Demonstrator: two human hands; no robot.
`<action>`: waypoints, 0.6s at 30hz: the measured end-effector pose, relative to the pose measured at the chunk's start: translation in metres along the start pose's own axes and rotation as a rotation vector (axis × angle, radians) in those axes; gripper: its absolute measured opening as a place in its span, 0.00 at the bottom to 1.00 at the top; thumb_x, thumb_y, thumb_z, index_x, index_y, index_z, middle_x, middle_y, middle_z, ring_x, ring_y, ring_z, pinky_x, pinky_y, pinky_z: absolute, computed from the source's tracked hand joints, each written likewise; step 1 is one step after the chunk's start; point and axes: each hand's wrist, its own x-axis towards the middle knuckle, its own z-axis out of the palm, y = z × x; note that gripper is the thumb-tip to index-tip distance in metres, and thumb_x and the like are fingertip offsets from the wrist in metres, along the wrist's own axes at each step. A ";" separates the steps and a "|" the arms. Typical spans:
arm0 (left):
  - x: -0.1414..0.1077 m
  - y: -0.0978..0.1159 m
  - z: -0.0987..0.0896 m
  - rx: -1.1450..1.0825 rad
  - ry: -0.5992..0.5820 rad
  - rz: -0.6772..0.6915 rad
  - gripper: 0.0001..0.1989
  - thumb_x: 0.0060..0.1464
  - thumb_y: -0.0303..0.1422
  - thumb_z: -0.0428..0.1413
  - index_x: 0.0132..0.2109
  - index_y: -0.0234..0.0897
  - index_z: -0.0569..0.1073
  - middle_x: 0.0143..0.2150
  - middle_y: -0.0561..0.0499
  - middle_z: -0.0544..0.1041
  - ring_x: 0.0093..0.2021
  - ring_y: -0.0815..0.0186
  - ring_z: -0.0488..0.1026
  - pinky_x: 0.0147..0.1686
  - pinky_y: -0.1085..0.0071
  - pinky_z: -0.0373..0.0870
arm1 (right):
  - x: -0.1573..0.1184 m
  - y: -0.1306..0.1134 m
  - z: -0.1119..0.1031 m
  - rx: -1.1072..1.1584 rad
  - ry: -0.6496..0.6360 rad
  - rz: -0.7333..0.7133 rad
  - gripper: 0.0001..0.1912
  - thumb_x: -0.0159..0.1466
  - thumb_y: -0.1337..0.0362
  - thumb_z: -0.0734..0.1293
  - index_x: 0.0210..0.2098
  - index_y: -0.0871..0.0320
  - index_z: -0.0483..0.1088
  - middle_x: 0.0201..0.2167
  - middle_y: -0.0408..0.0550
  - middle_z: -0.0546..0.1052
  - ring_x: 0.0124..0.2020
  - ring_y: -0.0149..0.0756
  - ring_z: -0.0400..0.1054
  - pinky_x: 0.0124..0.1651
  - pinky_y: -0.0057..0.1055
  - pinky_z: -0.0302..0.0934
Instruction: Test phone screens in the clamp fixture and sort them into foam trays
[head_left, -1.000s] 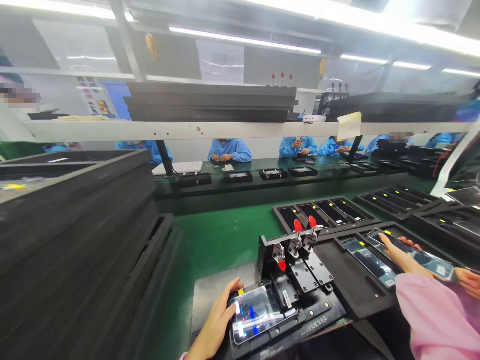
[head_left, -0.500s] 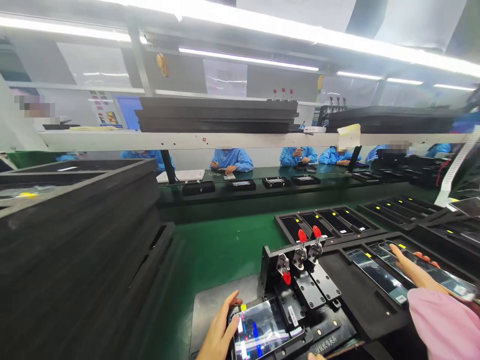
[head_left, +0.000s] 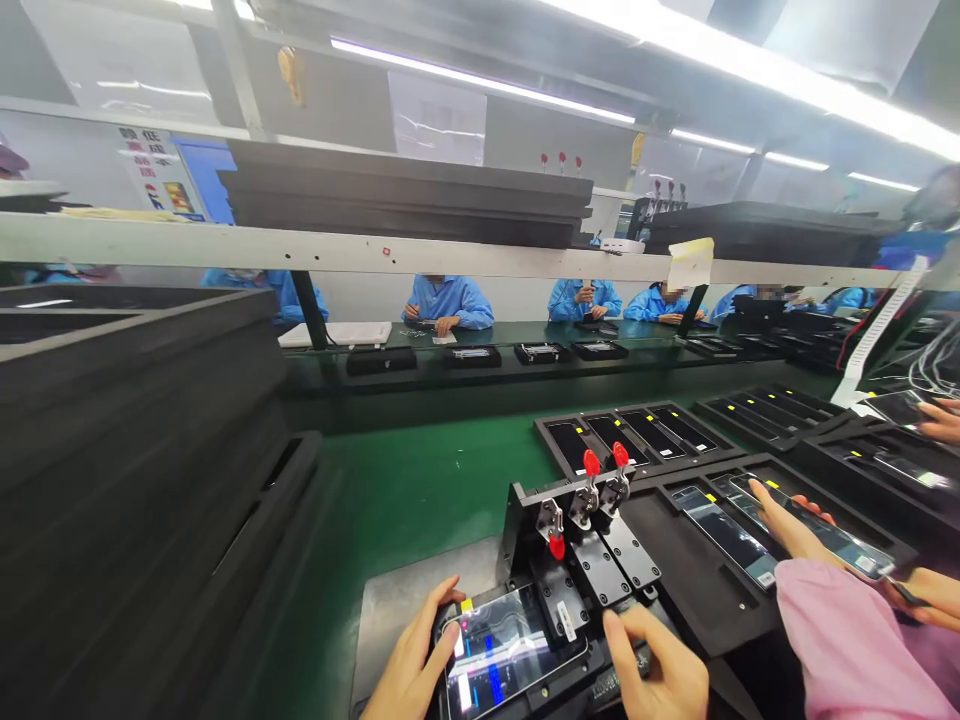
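Since flat, glass-faced, silver-rimmed phone [head_left: 514,655] looks light, stiff, slippery, fragile, I favour edges; left hand [head_left: 411,655] clasps left end; right hand [head_left: 664,665]: can't tell grip.

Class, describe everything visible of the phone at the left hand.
The phone has a pale rim and a glossy, glass-like front showing white and blue patches. It lies face up on a black stand. A yellow tab marks its far left corner; a black block overlaps its right end. The left hand touches its left edge.

The left hand [head_left: 411,655] grips, thumb uppermost; the right hand [head_left: 664,665] curls loosely.
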 end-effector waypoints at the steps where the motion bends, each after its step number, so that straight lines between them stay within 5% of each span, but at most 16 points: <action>1: 0.000 0.000 -0.001 0.000 -0.007 0.002 0.23 0.58 0.46 0.43 0.59 0.49 0.58 0.55 0.51 0.69 0.57 0.60 0.63 0.58 0.60 0.54 | 0.011 0.000 0.004 -0.050 -0.025 -0.056 0.16 0.58 0.57 0.65 0.18 0.57 0.63 0.15 0.39 0.62 0.17 0.26 0.57 0.24 0.26 0.55; 7: -0.001 0.003 -0.006 -0.003 -0.070 0.024 0.23 0.59 0.45 0.43 0.60 0.50 0.56 0.57 0.52 0.67 0.59 0.62 0.61 0.59 0.61 0.53 | 0.058 0.011 0.037 -0.202 -0.322 -0.152 0.15 0.59 0.53 0.64 0.23 0.56 0.62 0.18 0.39 0.64 0.19 0.26 0.58 0.24 0.25 0.56; 11: -0.002 0.005 -0.005 -0.018 -0.051 0.009 0.22 0.59 0.45 0.43 0.60 0.48 0.57 0.57 0.50 0.67 0.58 0.61 0.60 0.60 0.58 0.52 | 0.055 0.027 0.049 -0.181 -0.389 -0.051 0.19 0.61 0.53 0.62 0.21 0.56 0.56 0.16 0.37 0.62 0.18 0.25 0.56 0.24 0.24 0.54; 18: -0.002 0.006 -0.006 0.001 -0.082 0.011 0.23 0.59 0.46 0.43 0.60 0.48 0.58 0.58 0.51 0.66 0.59 0.62 0.60 0.60 0.61 0.52 | 0.048 0.027 0.046 -0.253 -0.472 -0.045 0.16 0.62 0.52 0.61 0.26 0.56 0.64 0.21 0.40 0.66 0.25 0.30 0.60 0.32 0.28 0.54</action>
